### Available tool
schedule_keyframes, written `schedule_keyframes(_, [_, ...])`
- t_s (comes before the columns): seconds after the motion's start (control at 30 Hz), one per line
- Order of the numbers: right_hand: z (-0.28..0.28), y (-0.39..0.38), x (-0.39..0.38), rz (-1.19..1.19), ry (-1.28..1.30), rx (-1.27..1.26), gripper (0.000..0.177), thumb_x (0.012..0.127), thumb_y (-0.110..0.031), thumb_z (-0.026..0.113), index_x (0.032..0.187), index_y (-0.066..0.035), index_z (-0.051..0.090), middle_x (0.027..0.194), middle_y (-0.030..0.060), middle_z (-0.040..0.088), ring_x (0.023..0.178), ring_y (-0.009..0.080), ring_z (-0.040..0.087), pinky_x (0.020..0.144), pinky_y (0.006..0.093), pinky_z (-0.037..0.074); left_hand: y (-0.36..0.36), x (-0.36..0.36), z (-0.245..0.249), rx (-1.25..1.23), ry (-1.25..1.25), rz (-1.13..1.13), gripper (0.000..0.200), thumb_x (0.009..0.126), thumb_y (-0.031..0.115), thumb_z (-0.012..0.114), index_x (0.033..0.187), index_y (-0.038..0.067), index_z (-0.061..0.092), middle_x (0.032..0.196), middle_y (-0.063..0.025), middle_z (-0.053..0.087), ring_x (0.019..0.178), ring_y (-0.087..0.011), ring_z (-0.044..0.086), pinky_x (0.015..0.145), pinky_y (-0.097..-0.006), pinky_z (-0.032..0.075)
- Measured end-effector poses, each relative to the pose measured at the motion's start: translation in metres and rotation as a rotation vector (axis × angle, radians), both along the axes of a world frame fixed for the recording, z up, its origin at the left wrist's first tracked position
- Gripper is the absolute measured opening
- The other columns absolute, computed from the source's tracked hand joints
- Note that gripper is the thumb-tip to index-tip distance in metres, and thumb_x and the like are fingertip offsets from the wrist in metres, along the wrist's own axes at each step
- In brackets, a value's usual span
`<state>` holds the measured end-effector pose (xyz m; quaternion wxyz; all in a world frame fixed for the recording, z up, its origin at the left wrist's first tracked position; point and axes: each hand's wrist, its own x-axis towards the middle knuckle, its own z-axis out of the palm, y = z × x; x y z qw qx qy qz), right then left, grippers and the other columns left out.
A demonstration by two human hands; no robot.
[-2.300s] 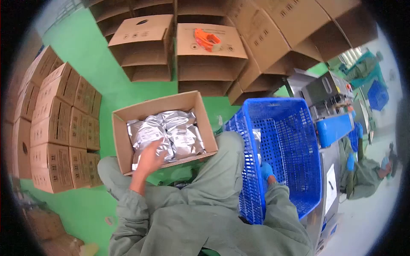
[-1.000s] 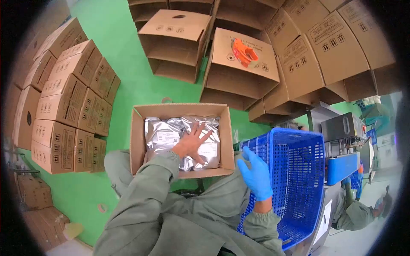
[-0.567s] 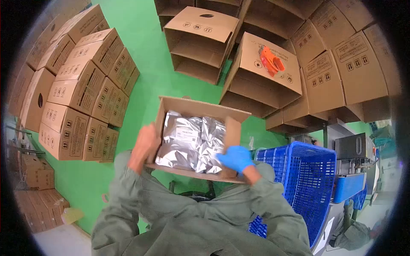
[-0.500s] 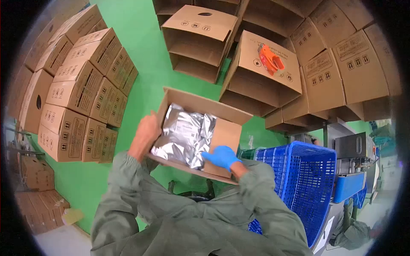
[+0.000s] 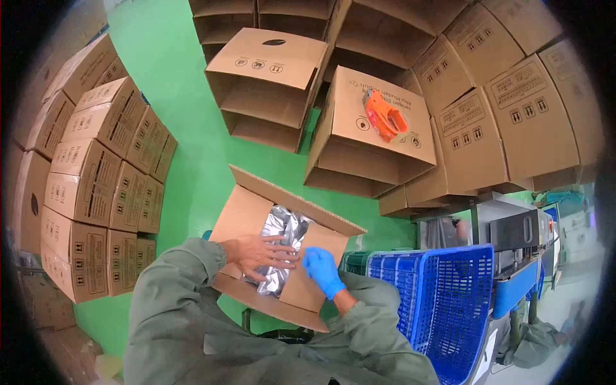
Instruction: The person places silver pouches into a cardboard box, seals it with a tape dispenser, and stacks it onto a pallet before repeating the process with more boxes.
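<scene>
My left hand (image 5: 256,253), fingers (image 5: 272,255) wide, over silver pouches (image 5: 287,226); gloved right hand (image 5: 323,272), grip unclear, presumably holds flap (image 5: 297,291) down.

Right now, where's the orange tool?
In the head view, the orange tool is right of centre in the upper half, lying on top of an open-fronted cardboard box, just left of the stacked boxes.

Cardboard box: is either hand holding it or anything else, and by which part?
No grip shows: the left hand is spread open over the silver bags, and the right hand is at a flap; whether it pinches that cannot be told.
</scene>
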<state>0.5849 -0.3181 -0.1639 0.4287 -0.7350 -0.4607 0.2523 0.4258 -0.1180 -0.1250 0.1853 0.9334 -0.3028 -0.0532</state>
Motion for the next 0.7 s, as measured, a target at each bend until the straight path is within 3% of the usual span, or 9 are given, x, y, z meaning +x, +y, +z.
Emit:
schedule_keyframes(0.13, [0.175, 0.115, 0.05, 0.021, -0.272, 0.195, 0.021, 0.092, -0.019, 0.05, 0.102, -0.001, 0.058, 0.099, 0.0237, 0.061, 0.092, 0.0421, 0.059, 0.079, 0.0466, 0.049, 0.001, -0.004, 0.0, 0.047, 0.024, 0.036, 0.075, 0.088, 0.049, 0.047, 0.152, 0.017, 0.025, 0.159, -0.0041, 0.019, 0.146, -0.0255, 0.018, 0.118, -0.0521, 0.016])
schedule_keyframes(0.27, [0.057, 0.134, 0.09, 0.106, -0.581, -0.515, 0.065, 0.092, -0.045, 0.046, 0.144, -0.007, 0.037, 0.138, 0.0259, 0.046, 0.124, 0.0431, 0.047, 0.106, 0.0465, 0.037, 0.002, -0.005, -0.009, 0.011, 0.02, 0.05, 0.078, 0.085, 0.049, 0.052, 0.151, 0.017, 0.026, 0.16, -0.0032, 0.016, 0.147, -0.0255, 0.016, 0.118, -0.0521, 0.015])
schedule_keyframes(0.3, [0.046, 0.117, 0.079, 0.357, -0.165, -0.564, 0.074, 0.089, -0.052, 0.049, 0.148, -0.01, 0.033, 0.146, 0.0243, 0.039, 0.13, 0.0449, 0.04, 0.11, 0.0549, 0.027, 0.0, -0.007, 0.002, -0.01, -0.077, 0.066, 0.075, 0.083, 0.044, 0.056, 0.149, 0.016, 0.032, 0.156, -0.0068, 0.028, 0.141, -0.0272, 0.031, 0.116, -0.0499, 0.024])
schedule_keyframes(0.33, [0.055, 0.093, 0.041, 0.192, -0.397, -0.56, 0.074, 0.088, -0.052, 0.049, 0.148, -0.011, 0.034, 0.143, 0.0237, 0.042, 0.128, 0.0439, 0.042, 0.108, 0.0599, 0.026, -0.011, -0.015, 0.011, -0.002, -0.065, 0.07, 0.075, 0.083, 0.044, 0.056, 0.149, 0.016, 0.032, 0.156, -0.0068, 0.028, 0.141, -0.0272, 0.031, 0.116, -0.0499, 0.024])
schedule_keyframes(0.4, [0.064, 0.063, -0.004, 0.024, -0.62, -0.566, 0.073, 0.088, -0.052, 0.05, 0.148, -0.012, 0.035, 0.14, 0.023, 0.044, 0.126, 0.0428, 0.044, 0.105, 0.0649, 0.025, -0.048, -0.028, 0.031, 0.04, 0.281, 0.425, 0.069, 0.082, 0.039, 0.058, 0.144, 0.014, 0.041, 0.147, -0.0108, 0.042, 0.129, -0.029, 0.047, 0.109, -0.0469, 0.035])
schedule_keyframes(0.47, [0.055, 0.059, -0.012, -0.044, -0.74, -0.469, 0.072, 0.087, -0.048, 0.053, 0.147, -0.014, 0.036, 0.131, 0.0197, 0.05, 0.119, 0.0361, 0.049, 0.099, 0.0637, 0.029, -0.074, -0.047, 0.127, -0.075, 0.751, 0.606, 0.064, 0.079, 0.034, 0.062, 0.136, 0.008, 0.049, 0.136, -0.0155, 0.052, 0.116, -0.031, 0.057, 0.101, -0.0453, 0.043])
schedule_keyframes(0.57, [0.055, 0.071, -0.008, -0.046, -0.716, -0.469, 0.069, 0.087, -0.048, 0.052, 0.148, -0.02, 0.035, 0.125, 0.0172, 0.054, 0.113, 0.0334, 0.051, 0.1, 0.0648, 0.027, -0.096, -0.117, 0.123, -0.239, 0.249, 0.95, 0.06, 0.083, 0.032, 0.059, 0.137, 0.006, 0.049, 0.14, -0.0187, 0.048, 0.13, -0.0329, 0.044, 0.106, -0.0473, 0.036])
schedule_keyframes(0.63, [0.063, 0.073, -0.006, 0.007, -0.697, -0.515, 0.068, 0.088, -0.047, 0.051, 0.149, -0.022, 0.034, 0.125, 0.018, 0.054, 0.112, 0.0344, 0.053, 0.097, 0.0655, 0.029, -0.098, -0.112, 0.098, 0.262, -0.151, 1.392, 0.063, 0.086, 0.033, 0.056, 0.138, 0.0, 0.044, 0.147, -0.0184, 0.04, 0.134, -0.0313, 0.041, 0.113, -0.0517, 0.025])
schedule_keyframes(0.7, [0.074, 0.074, -0.004, 0.069, -0.679, -0.561, 0.068, 0.088, -0.046, 0.051, 0.149, -0.023, 0.033, 0.125, 0.0188, 0.055, 0.11, 0.0353, 0.054, 0.094, 0.0662, 0.032, -0.067, -0.073, 0.063, 0.219, -0.185, 1.428, 0.063, 0.089, 0.034, 0.051, 0.141, 0.001, 0.041, 0.149, -0.0175, 0.037, 0.138, -0.03, 0.035, 0.114, -0.0522, 0.02])
